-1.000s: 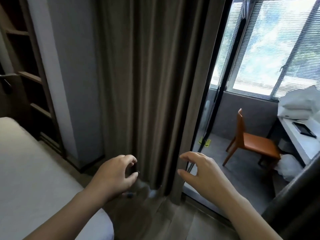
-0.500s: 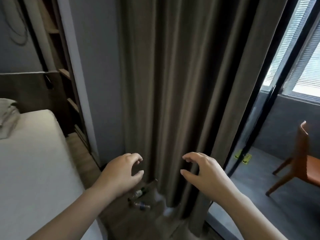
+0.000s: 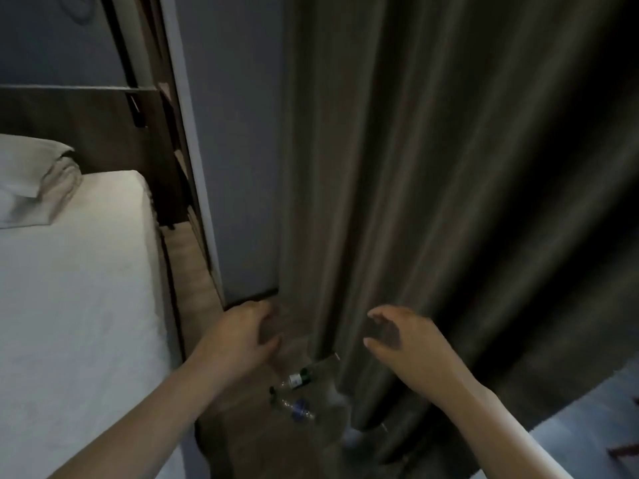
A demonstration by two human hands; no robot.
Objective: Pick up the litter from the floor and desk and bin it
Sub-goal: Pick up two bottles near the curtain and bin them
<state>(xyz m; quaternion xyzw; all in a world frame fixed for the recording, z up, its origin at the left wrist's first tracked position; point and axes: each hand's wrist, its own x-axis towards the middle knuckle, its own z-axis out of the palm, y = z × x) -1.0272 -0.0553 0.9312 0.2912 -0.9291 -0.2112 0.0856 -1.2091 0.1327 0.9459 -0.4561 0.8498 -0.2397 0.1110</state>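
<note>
- While both hands hang in front holding nothing, two bottles lie on the floor [image 3: 256, 440] below, between the forearms.
- Left hand [image 3: 242, 337]: fingers loosely curled, thumb apart, grips nothing.
- Right hand [image 3: 404, 344]: fingers and thumb spread in a loose claw, also grips nothing.
- Green bottle [image 3: 297, 379]: on its side, just below and right of the left thumb in the view. Long axis runs lower-left to upper-right; the cap end looks lower-left.
- Blue bottle [image 3: 295, 407]: on its side, just nearer the camera than the green one. Long axis runs upper-left to lower-right.
- The left ends of the two sit close together; the bodies fan apart toward the curtain [image 3: 415, 202].
- Curtain hem hangs just right of both; touching or not, cannot tell.
- Bed [image 3: 69, 305] flanks the gap on the left.
- Judgement: the left hand is nearer. Both bottles lie down and slightly right of it, while the right hand sits in front of curtain folds, further off.
- Judgement: the coming reach is mostly downward, with the grip across a bottle's short axis.
- Clear shape at the curtain foot may be more litter; too blurred to tell.
</note>
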